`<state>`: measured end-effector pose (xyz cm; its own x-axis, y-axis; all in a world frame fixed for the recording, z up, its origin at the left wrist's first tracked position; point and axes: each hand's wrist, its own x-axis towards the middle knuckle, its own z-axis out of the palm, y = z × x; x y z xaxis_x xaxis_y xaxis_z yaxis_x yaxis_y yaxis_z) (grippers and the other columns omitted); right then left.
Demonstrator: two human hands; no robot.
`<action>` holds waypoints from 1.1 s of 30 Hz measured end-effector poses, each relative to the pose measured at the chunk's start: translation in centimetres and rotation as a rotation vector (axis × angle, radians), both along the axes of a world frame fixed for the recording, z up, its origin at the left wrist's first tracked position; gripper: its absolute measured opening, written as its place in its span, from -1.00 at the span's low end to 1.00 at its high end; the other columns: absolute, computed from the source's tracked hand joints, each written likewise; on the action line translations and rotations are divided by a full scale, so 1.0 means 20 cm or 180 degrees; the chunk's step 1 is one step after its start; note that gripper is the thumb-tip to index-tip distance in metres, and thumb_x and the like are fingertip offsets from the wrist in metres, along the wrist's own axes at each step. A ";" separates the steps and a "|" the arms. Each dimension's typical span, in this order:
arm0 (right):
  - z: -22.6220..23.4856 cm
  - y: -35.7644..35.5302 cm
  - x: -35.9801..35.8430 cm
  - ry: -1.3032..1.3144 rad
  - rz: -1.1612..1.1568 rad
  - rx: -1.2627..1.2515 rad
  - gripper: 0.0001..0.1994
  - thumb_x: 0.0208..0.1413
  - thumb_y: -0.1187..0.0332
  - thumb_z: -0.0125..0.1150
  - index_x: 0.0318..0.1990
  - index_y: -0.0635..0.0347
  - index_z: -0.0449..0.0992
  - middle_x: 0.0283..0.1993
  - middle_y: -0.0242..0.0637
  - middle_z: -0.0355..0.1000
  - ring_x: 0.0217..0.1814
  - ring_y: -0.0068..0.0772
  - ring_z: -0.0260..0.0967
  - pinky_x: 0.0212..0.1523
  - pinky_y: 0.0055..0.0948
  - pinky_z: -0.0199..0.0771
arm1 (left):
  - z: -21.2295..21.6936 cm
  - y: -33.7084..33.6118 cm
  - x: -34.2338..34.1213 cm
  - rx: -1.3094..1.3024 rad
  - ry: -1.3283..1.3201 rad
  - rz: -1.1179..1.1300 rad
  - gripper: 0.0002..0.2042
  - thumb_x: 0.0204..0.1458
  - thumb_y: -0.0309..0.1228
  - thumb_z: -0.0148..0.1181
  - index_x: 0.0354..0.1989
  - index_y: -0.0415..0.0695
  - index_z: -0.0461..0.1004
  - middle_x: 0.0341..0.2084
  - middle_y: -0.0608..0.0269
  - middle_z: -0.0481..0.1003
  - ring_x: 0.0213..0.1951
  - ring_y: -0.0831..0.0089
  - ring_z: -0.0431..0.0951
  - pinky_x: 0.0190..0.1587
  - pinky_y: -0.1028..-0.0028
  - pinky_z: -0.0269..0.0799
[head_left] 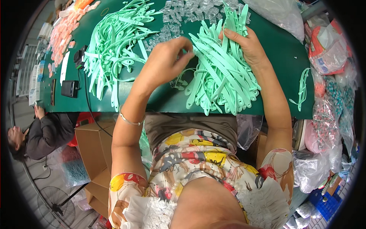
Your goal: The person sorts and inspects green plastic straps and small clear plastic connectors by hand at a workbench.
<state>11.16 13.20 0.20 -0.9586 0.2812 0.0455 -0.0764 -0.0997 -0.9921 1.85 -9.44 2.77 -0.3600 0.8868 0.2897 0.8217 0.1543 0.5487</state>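
Many mint-green rubbery straps, some with ridges and holes at the ends, lie heaped [221, 82] at the table's near edge. My right hand [248, 45] is closed round an upright bunch of these straps [234, 24], thumb across the front. Just left of the heap is my left hand [167, 61], its fingers curled and thumb drawn toward the fingertips. Whatever might be between those fingertips is too small and blurred to make out. Thin strap loops [183, 78] lie on the table below that hand.
A second mint-green strap pile [114, 49] lies to the left. Small clear plastic pieces [190, 11] are scattered behind, peach pieces [63, 34] at far left. A black box [70, 88] with a cable sits left; loose straps [302, 87] lie right. Another person [53, 133] is at the left.
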 end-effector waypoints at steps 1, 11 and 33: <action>-0.01 0.00 0.00 0.0002 -0.0003 -0.0009 -0.81 -0.04 0.31 0.25 -0.36 0.26 0.49 -0.39 -0.36 0.46 -0.28 -0.56 0.36 -0.15 -0.55 0.31 | 0.00 0.04 -0.01 0.0235 -0.0577 0.0209 -0.87 -0.10 -0.57 0.16 -0.35 -0.27 0.40 -0.49 0.26 0.46 -0.44 0.49 0.45 -0.41 0.56 0.33; 0.01 0.01 0.01 0.0113 0.0262 -0.0270 -0.84 -0.05 0.35 0.25 -0.37 0.24 0.48 -0.50 -0.41 0.38 -0.45 -0.63 0.30 -0.37 -0.60 0.30 | -0.07 0.33 -0.05 0.1168 -0.1091 0.0758 -0.86 -0.09 -0.51 0.21 -0.34 -0.26 0.46 -0.53 0.39 0.47 -0.49 0.71 0.40 -0.41 0.69 0.33; 0.02 0.00 0.01 -0.0177 0.0170 -0.0164 -0.68 -0.14 0.31 0.30 -0.22 0.29 0.49 -0.37 -0.35 0.44 -0.40 -0.60 0.36 -0.36 -0.60 0.37 | -0.08 0.38 -0.01 0.1442 -0.0761 0.0596 -0.88 -0.12 -0.52 0.21 -0.36 -0.19 0.48 -0.49 0.39 0.51 -0.51 0.67 0.44 -0.47 0.67 0.34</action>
<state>11.45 13.19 0.66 -0.9729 0.2304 -0.0214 -0.0145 -0.1532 -0.9881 1.65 -1.86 1.23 -0.6024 0.6067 0.5187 0.6471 -0.0093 0.7624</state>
